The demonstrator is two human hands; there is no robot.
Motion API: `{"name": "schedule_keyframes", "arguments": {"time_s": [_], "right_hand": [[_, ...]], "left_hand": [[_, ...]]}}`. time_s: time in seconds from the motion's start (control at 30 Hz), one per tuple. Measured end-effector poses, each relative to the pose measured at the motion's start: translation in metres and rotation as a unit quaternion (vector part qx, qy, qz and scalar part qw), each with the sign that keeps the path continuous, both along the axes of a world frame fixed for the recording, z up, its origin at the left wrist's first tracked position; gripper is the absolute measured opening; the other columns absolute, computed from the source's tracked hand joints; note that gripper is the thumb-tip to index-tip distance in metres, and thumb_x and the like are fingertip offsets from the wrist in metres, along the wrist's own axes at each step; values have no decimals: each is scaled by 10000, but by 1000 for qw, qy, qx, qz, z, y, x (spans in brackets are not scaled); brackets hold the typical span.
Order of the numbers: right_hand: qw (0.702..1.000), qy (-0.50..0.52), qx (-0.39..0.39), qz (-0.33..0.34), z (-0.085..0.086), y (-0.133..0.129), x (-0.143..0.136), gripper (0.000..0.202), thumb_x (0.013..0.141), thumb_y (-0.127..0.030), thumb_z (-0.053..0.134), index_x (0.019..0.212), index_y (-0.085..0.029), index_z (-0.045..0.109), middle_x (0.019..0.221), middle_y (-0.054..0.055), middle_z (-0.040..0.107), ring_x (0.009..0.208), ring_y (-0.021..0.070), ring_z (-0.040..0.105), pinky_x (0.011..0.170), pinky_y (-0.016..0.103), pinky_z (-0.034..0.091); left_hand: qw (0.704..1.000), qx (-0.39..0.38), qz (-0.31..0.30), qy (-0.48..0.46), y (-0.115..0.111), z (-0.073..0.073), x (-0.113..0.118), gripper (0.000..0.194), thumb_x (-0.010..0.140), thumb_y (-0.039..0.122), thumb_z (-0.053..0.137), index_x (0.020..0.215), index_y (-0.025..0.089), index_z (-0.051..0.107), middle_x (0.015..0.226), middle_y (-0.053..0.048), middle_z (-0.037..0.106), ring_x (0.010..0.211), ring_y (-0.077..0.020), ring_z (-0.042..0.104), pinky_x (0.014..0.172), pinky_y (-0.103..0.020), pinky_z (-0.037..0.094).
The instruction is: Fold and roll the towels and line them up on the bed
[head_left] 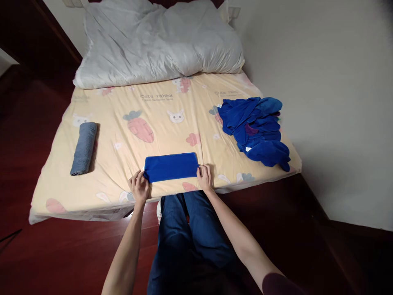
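Note:
A blue towel (171, 167), folded into a flat oblong, lies near the front edge of the bed. My left hand (139, 185) grips its left end, fingers curled at the near corner. At the opposite end, my right hand (204, 176) pinches the right edge between thumb and fingers. A rolled grey towel (84, 148) rests on the bed to the left. Over on the right sits a loose heap of blue towels (254, 131), with a bit of purple cloth (251, 129) showing in its middle.
A yellow sheet (116, 164) with carrot and rabbit prints covers the bed. Across its far end lies a bulky pale quilt (159, 45). A white wall (331, 102) runs along the right side. Dark red floor (24, 172) shows on the left.

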State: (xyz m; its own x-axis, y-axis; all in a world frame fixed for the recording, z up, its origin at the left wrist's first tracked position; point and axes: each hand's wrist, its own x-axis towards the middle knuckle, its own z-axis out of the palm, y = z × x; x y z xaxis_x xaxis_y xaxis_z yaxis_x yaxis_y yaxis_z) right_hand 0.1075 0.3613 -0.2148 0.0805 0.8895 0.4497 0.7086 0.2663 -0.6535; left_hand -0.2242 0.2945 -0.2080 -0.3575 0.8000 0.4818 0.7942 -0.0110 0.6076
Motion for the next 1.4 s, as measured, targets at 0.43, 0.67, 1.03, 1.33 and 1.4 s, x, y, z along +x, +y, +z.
{"name": "schedule_keyframes", "arguments": {"time_s": [0.43, 0.67, 1.03, 1.33, 1.4], "right_hand": [[994, -41, 6, 100, 6, -1, 3, 405, 1028, -158, 366, 1223, -225, 715, 1215, 82, 731, 1160, 215, 654, 1038, 411, 538], [992, -67, 5, 109, 14, -5, 4, 376, 987, -220, 456, 1304, -208, 658, 1301, 95, 696, 1193, 255, 636, 1044, 452, 505], [985, -99, -28, 142, 19, -7, 9, 542, 757, -195, 565, 1298, -176, 572, 1389, 115, 610, 1239, 311, 550, 1085, 480, 405], [988, -73, -27, 130, 13, -4, 9, 532, 821, -60, 496, 1328, -197, 583, 1390, 88, 635, 1272, 258, 565, 1106, 448, 417], [987, -66, -23, 141, 12, -4, 10, 514, 866, -60, 461, 1347, -203, 578, 1431, 78, 612, 1320, 241, 550, 1118, 439, 424]], "left_hand": [[995, -60, -83, 9, -1, -2, -4, 514, 920, 201, 486, 1405, 323, 601, 1384, -16, 657, 1240, -328, 533, 1106, -570, 329], [985, -95, -135, 52, -2, 11, -5, 699, 847, 343, 643, 1516, 277, 453, 1467, -71, 583, 1273, -364, 511, 1098, -543, 346], [989, -119, -88, -20, 3, 17, -5, 528, 816, 212, 584, 1343, 243, 588, 1316, -81, 655, 1232, -303, 544, 1095, -474, 416], [988, -108, -90, -63, 4, 17, -6, 506, 812, 110, 503, 1281, 247, 633, 1311, -54, 671, 1224, -269, 551, 1098, -453, 425], [988, -105, -91, -74, 4, 17, -6, 505, 799, 91, 496, 1261, 240, 638, 1322, -51, 670, 1233, -268, 546, 1101, -455, 429]]}}
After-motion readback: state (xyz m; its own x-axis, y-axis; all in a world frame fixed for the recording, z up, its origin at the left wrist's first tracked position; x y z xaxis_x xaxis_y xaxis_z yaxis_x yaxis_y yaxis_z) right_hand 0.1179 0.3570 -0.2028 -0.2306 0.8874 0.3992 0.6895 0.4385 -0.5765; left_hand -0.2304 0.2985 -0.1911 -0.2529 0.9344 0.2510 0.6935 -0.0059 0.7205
